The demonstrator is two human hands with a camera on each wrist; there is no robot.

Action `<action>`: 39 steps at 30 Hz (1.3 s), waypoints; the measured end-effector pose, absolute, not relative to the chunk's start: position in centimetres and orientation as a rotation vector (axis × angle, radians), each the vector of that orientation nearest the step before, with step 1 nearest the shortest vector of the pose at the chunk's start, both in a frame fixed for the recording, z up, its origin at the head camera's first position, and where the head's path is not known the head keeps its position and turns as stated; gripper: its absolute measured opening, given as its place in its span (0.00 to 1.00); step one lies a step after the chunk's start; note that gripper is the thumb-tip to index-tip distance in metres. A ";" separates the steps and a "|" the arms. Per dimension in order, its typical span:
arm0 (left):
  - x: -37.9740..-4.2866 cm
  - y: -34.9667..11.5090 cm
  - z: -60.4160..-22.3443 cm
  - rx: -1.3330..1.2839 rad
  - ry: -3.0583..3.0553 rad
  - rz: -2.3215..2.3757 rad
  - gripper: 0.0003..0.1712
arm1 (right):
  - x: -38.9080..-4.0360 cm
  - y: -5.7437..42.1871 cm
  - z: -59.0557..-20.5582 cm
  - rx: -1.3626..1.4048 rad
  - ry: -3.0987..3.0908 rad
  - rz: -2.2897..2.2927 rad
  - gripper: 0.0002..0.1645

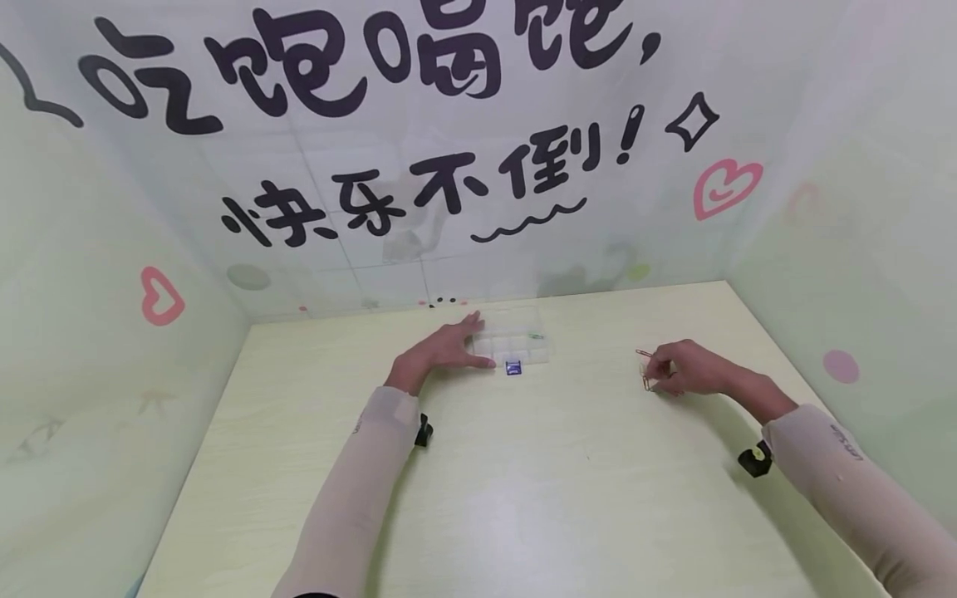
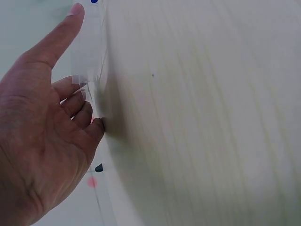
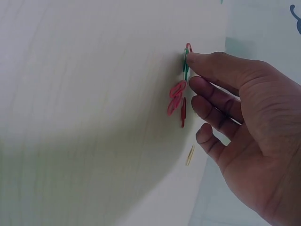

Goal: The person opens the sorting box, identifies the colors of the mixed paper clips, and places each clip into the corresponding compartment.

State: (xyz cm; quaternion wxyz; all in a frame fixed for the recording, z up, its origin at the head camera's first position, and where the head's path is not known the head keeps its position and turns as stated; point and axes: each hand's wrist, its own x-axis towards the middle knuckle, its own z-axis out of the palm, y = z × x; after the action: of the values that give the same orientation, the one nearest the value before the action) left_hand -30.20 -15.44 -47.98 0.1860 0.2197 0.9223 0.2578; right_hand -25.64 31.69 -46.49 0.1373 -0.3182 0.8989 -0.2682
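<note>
My left hand [image 1: 449,345] grips the left end of a clear plastic compartment box [image 1: 516,320] near the back wall. Its thumb lies along the front edge, fingers around the far side; the left wrist view shows these fingers curled at the box's edge. A green paper clip [image 1: 536,336] lies inside the box, and a small blue label [image 1: 513,367] marks its front. At right, my right hand [image 1: 684,367] pinches a green paper clip [image 3: 186,68] at the tabletop, its index finger hidden behind the thumb. Pink clips [image 3: 177,94] and a red clip [image 3: 183,113] lie right beside the fingertips.
A yellow paper clip [image 3: 190,155] lies apart from the others, below the little finger in the right wrist view. The pale wood-grain table [image 1: 553,490] meets a printed wall [image 1: 478,274] at the back and side walls left and right.
</note>
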 end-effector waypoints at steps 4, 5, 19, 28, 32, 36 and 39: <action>-30.2 -15.4 -48.0 0.617 2.598 0.730 0.60 | -25.7 31.9 -46.8 -0.928 2.622 -0.755 0.08; -30.1 -15.4 -48.0 0.617 2.598 0.733 0.60 | -25.7 32.0 -46.8 -0.927 2.622 -0.757 0.08; -30.2 -15.7 -48.4 0.617 2.586 0.753 0.61 | -25.9 31.7 -46.9 -0.894 2.533 -0.778 0.09; -30.1 -15.5 -47.9 0.626 2.592 0.739 0.60 | -25.8 31.5 -46.5 -0.869 2.494 -0.796 0.07; -30.0 -15.4 -47.7 0.624 2.589 0.734 0.60 | -25.8 31.5 -46.4 -0.880 2.505 -0.790 0.08; -30.0 -15.4 -47.7 0.618 2.590 0.730 0.60 | -25.9 31.4 -46.3 -0.927 2.533 -0.778 0.12; -30.0 -15.4 -47.8 0.613 2.590 0.734 0.60 | -26.0 31.3 -46.2 -0.944 2.550 -0.780 0.14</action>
State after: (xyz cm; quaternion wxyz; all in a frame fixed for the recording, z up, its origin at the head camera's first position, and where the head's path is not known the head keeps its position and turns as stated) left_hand -29.98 -15.38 -47.77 0.1893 0.2179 0.9211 0.2612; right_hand -26.00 31.27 -46.23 0.1558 -0.3297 0.8904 -0.2725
